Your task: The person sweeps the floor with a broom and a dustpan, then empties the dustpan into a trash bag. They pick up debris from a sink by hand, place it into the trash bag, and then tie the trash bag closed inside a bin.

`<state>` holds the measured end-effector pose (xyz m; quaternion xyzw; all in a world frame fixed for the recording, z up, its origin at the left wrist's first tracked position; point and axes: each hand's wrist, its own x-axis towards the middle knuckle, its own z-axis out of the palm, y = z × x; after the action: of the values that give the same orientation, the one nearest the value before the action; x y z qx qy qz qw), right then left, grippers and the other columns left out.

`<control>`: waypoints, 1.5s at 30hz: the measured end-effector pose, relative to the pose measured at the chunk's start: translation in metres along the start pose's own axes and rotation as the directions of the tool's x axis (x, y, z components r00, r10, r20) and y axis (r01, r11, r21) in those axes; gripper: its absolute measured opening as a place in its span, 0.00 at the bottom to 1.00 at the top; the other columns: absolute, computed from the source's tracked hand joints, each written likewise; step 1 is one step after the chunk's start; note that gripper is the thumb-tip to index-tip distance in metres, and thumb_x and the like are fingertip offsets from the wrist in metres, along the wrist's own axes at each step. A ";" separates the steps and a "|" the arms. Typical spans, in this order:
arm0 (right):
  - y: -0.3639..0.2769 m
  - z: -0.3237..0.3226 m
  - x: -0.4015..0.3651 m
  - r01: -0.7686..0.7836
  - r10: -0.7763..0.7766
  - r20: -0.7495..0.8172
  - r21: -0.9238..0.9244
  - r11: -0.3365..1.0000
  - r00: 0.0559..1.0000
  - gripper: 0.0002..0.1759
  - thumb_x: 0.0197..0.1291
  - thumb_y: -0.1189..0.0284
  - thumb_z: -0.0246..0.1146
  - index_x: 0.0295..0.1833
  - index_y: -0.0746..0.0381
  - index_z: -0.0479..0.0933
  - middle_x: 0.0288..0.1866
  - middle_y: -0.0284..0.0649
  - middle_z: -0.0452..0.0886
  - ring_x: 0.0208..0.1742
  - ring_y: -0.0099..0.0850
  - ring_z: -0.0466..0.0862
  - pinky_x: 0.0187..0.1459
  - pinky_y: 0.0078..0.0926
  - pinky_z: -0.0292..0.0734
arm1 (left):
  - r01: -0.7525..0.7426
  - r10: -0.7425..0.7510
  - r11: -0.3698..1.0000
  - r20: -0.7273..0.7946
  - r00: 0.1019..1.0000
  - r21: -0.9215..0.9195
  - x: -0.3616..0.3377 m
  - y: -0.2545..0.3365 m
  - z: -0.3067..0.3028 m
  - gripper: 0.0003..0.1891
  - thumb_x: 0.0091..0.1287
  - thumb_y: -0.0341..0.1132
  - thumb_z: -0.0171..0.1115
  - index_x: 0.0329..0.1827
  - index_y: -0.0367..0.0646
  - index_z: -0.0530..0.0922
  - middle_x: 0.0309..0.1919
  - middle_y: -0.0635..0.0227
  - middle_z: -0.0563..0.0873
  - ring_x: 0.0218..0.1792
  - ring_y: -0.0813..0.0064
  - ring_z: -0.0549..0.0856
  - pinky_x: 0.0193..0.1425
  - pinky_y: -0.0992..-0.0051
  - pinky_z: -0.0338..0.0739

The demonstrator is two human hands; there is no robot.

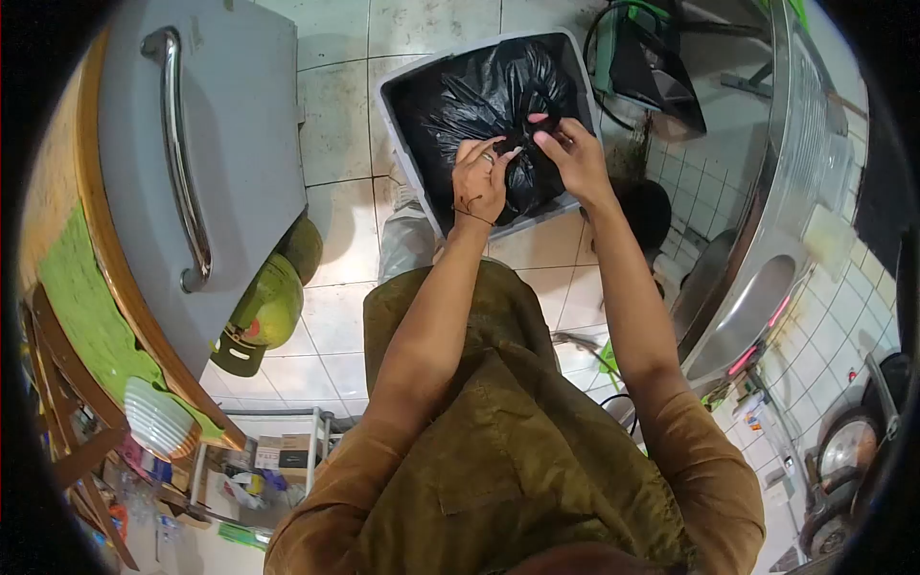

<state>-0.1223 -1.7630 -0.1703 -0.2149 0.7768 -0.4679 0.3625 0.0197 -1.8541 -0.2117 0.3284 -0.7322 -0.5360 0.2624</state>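
Observation:
A black plastic garbage bag (pixel 479 101) sits bunched up inside a grey square bin (pixel 415 182) on the floor in front of me. Both hands are at the gathered top of the bag. My left hand (pixel 479 179), with a ring and a thin dark bracelet, pinches the plastic between thumb and fingers. To its right, my right hand (pixel 575 158) grips another twisted end of the same bag with thumb and forefinger. The two sets of fingertips are close together over the bag's middle.
Left of me stands a grey cabinet door (pixel 240 125) with a metal handle, and a green gas cylinder (pixel 273 302) below it. A steel sink (pixel 752 311) runs along the right. A green-and-black appliance (pixel 647 72) is beside the bin. White tiles (pixel 335 230) cover the floor.

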 end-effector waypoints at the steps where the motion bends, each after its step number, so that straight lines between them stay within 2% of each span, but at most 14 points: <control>1: 0.003 0.002 0.001 -0.090 0.092 -0.015 0.066 0.994 0.996 0.12 0.65 0.72 0.64 0.52 0.62 0.81 0.37 0.32 0.76 0.32 0.19 0.73 0.39 0.14 0.69 | -0.004 0.004 1.000 0.016 1.000 0.002 0.001 0.002 -0.002 0.04 0.57 0.24 0.65 0.34 0.32 0.82 0.39 0.58 0.85 0.39 0.58 0.81 0.45 0.65 0.76; 6: 0.008 0.011 0.005 -0.307 0.344 -0.057 0.336 0.891 0.937 0.12 0.69 0.64 0.59 0.47 0.62 0.81 0.27 0.27 0.75 0.23 0.14 0.67 0.24 0.13 0.60 | -0.372 0.339 0.881 0.157 0.928 0.292 0.001 0.018 -0.024 0.16 0.52 0.26 0.62 0.43 0.50 0.87 0.46 0.83 0.87 0.35 0.73 0.72 0.47 0.77 0.68; 12: 0.010 0.019 0.022 -0.332 0.425 -0.044 0.554 0.764 0.904 0.14 0.71 0.63 0.57 0.47 0.63 0.80 0.35 0.27 0.81 0.19 0.12 0.61 0.20 0.12 0.56 | -0.782 0.628 0.622 0.575 0.524 0.033 0.061 0.017 -0.041 0.15 0.55 0.32 0.60 0.45 0.49 0.86 0.51 0.83 0.85 0.43 0.72 0.77 0.51 0.70 0.65; 18: 0.031 0.013 0.038 -0.431 0.500 0.036 0.563 0.706 0.865 0.12 0.70 0.66 0.56 0.43 0.61 0.81 0.30 0.28 0.79 0.20 0.15 0.64 0.22 0.15 0.58 | -0.599 0.462 0.763 0.854 0.240 -0.245 0.091 -0.007 -0.020 0.09 0.63 0.24 0.55 0.45 0.42 0.77 0.47 0.66 0.84 0.53 0.58 0.80 0.57 0.62 0.68; 22: 0.040 0.012 0.017 -0.282 0.401 0.024 0.748 0.600 0.916 0.13 0.72 0.65 0.53 0.40 0.62 0.76 0.32 0.30 0.75 0.24 0.17 0.64 0.25 0.17 0.58 | -0.471 0.298 0.879 0.689 0.661 0.071 0.067 -0.003 0.005 0.06 0.72 0.29 0.51 0.40 0.35 0.74 0.40 0.54 0.82 0.42 0.54 0.82 0.47 0.62 0.75; 25: 0.047 0.008 -0.004 -0.197 0.277 0.068 0.860 0.471 0.959 0.12 0.73 0.65 0.51 0.46 0.63 0.73 0.36 0.35 0.76 0.31 0.22 0.72 0.31 0.16 0.64 | 0.267 -0.241 0.964 0.403 0.883 -0.008 0.048 -0.001 0.026 0.11 0.75 0.32 0.48 0.39 0.34 0.74 0.33 0.50 0.82 0.33 0.54 0.83 0.34 0.63 0.76; 26: 0.044 0.011 -0.009 -0.166 0.259 0.044 0.865 0.473 0.965 0.12 0.73 0.66 0.50 0.46 0.63 0.74 0.36 0.36 0.76 0.32 0.23 0.74 0.32 0.16 0.65 | 0.238 -0.200 0.967 0.314 0.928 -0.088 0.045 -0.003 0.033 0.15 0.77 0.37 0.47 0.36 0.34 0.73 0.27 0.49 0.81 0.27 0.56 0.83 0.28 0.63 0.73; 28: 0.047 0.010 -0.014 -0.037 0.051 0.013 0.864 0.502 0.999 0.07 0.70 0.73 0.53 0.46 0.65 0.74 0.36 0.38 0.79 0.38 0.27 0.81 0.38 0.19 0.74 | 0.122 -0.161 0.983 0.316 0.935 0.141 0.045 -0.008 0.036 0.16 0.77 0.38 0.46 0.35 0.35 0.73 0.26 0.50 0.82 0.28 0.56 0.84 0.29 0.62 0.73; 30: 0.033 0.014 -0.017 0.069 -0.006 -0.104 0.610 0.789 0.995 0.06 0.65 0.79 0.57 0.46 0.67 0.75 0.38 0.39 0.81 0.39 0.31 0.83 0.42 0.24 0.77 | -0.067 -0.051 0.936 0.321 0.946 0.346 0.048 -0.008 0.038 0.18 0.77 0.40 0.45 0.32 0.36 0.72 0.24 0.50 0.81 0.28 0.54 0.84 0.30 0.60 0.73; 33: 0.029 0.013 -0.021 0.174 -0.129 -0.164 0.306 0.936 0.978 0.14 0.53 0.89 0.61 0.46 0.67 0.78 0.41 0.42 0.83 0.42 0.34 0.85 0.47 0.26 0.79 | -0.161 0.016 0.919 0.375 0.927 0.359 0.053 -0.001 0.036 0.18 0.77 0.40 0.46 0.31 0.36 0.72 0.23 0.49 0.81 0.28 0.49 0.83 0.32 0.57 0.72; 34: 0.028 0.008 -0.021 0.256 -0.233 -0.172 0.126 0.959 0.957 0.14 0.52 0.89 0.61 0.45 0.67 0.79 0.41 0.42 0.83 0.42 0.34 0.85 0.46 0.26 0.79 | 0.018 -0.153 0.952 0.425 0.892 0.305 0.056 0.002 0.035 0.18 0.76 0.40 0.46 0.31 0.36 0.72 0.23 0.49 0.81 0.29 0.45 0.82 0.34 0.55 0.73; 39: 0.004 -0.012 -0.011 0.524 -0.694 -0.019 -0.641 0.561 0.719 0.15 0.48 0.76 0.69 0.45 0.56 0.82 0.55 0.34 0.81 0.57 0.36 0.78 0.55 0.36 0.73 | 0.018 -0.164 0.964 0.536 0.828 0.267 0.068 0.012 0.023 0.16 0.76 0.39 0.44 0.39 0.36 0.75 0.31 0.43 0.82 0.40 0.42 0.82 0.41 0.54 0.74; 42: -0.010 -0.020 0.010 0.641 -0.745 0.212 -0.683 0.349 0.632 0.17 0.48 0.72 0.69 0.47 0.53 0.82 0.54 0.34 0.80 0.59 0.35 0.77 0.56 0.38 0.72 | -0.066 0.027 0.997 0.683 0.730 0.030 0.072 -0.011 0.015 0.10 0.72 0.31 0.46 0.42 0.34 0.75 0.35 0.46 0.81 0.42 0.44 0.81 0.44 0.59 0.75; 45: 0.007 -0.019 0.031 0.746 -0.725 0.280 -0.482 0.460 0.629 0.20 0.49 0.79 0.66 0.50 0.53 0.82 0.52 0.37 0.81 0.54 0.37 0.81 0.50 0.34 0.76 | -0.144 0.088 0.989 0.686 0.722 0.024 0.073 -0.008 0.007 0.08 0.69 0.30 0.50 0.42 0.35 0.75 0.37 0.47 0.82 0.41 0.45 0.81 0.45 0.60 0.76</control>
<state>-0.1566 -1.7695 -0.1823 -0.6317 0.7009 -0.3258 0.0593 -0.0309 -1.9078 -0.2193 0.0717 -0.8160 -0.5735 -0.0047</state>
